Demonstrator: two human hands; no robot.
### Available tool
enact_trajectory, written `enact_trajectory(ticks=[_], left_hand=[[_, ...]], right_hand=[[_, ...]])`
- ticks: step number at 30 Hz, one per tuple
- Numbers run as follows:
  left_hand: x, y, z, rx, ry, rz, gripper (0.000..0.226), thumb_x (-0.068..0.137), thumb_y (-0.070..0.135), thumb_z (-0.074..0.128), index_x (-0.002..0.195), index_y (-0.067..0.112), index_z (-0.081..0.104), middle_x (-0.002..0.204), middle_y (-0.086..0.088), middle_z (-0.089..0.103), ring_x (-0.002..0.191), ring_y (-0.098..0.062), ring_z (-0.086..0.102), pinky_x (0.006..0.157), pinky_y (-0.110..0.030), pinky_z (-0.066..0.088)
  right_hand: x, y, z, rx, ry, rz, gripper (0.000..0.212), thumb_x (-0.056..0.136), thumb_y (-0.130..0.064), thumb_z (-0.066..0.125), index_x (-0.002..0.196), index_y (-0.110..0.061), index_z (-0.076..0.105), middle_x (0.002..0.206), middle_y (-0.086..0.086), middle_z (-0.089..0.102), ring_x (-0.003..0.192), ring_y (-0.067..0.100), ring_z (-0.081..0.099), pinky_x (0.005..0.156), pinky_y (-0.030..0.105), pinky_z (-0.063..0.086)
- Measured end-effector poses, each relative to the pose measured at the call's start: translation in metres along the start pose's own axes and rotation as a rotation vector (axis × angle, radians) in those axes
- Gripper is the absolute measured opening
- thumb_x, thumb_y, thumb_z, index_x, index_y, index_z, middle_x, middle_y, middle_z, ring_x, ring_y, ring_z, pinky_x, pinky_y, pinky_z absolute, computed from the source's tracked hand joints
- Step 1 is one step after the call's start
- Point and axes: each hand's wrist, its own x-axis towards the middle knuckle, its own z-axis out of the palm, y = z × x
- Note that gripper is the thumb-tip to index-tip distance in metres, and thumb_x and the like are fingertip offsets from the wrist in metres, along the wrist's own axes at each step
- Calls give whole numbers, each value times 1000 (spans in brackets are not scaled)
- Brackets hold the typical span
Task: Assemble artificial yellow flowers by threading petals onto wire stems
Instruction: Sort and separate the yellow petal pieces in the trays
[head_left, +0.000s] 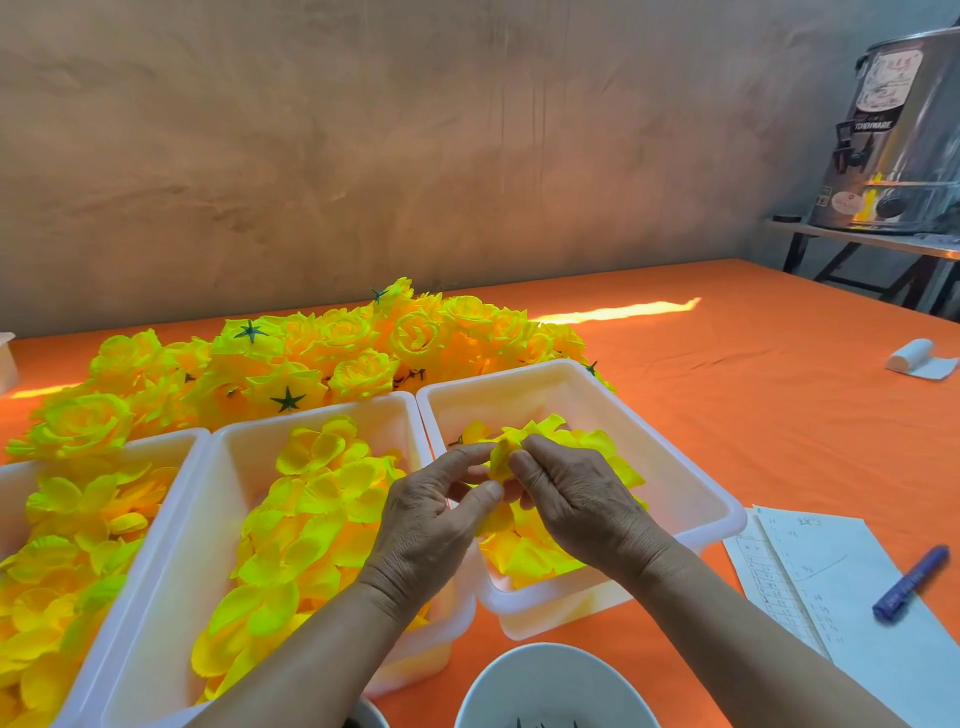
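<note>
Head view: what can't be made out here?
- Wire stem: none visible; the left hand and right hand, both pinching the petal, would cover one.
- White bowl: cut off by the bottom edge; only dark tips show inside.
- Leftmost bin: cut off by the left edge.
- Paper sheets: writing too small to read.
- Metal urn: label blurred, cut off by the right edge.

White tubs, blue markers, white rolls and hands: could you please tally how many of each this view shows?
White tubs: 3
Blue marker: 1
White roll: 1
Left hand and right hand, both pinching a yellow petal: 2
Total: 7
</note>
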Motion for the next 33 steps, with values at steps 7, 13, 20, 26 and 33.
enact_trajectory(ticks=[7,13,20,26,33], left_hand=[[2,0,1,-70,7,-27,19,78,43,67,93,32,72,80,6,75,79,-10,72,69,-21,55],[4,0,0,-88,40,-73,28,80,39,63,95,18,74,84,-4,75,83,-26,70,77,-44,58],[3,3,-1,-94,19,-85,35,74,50,67,93,21,73,82,-1,75,81,-21,72,80,-47,58],[4,1,-1,-91,5,-84,36,67,57,71,89,28,73,79,-4,75,79,-25,72,79,-53,56],[2,4,-1,-76,3,-85,31,70,51,72,88,26,74,80,1,76,78,-16,72,74,-38,59]], right_hand=[[0,-4,-3,-99,57,-32,35,93,-18,60,63,-33,48,60,-14,59,60,14,60,64,36,48],[0,-2,-4,105,62,61,23,92,-20,63,70,-17,67,64,-12,69,57,3,62,62,18,50],[1,-2,-3,142,-17,56,30,99,-19,50,73,-18,65,65,-15,66,62,5,63,68,31,53],[0,-5,-4,61,4,25,26,93,-10,55,69,-20,59,59,-14,62,61,3,61,64,25,50],[0,-3,-5,120,64,41,14,86,-8,66,74,-14,66,61,-4,65,60,9,61,63,26,49]])
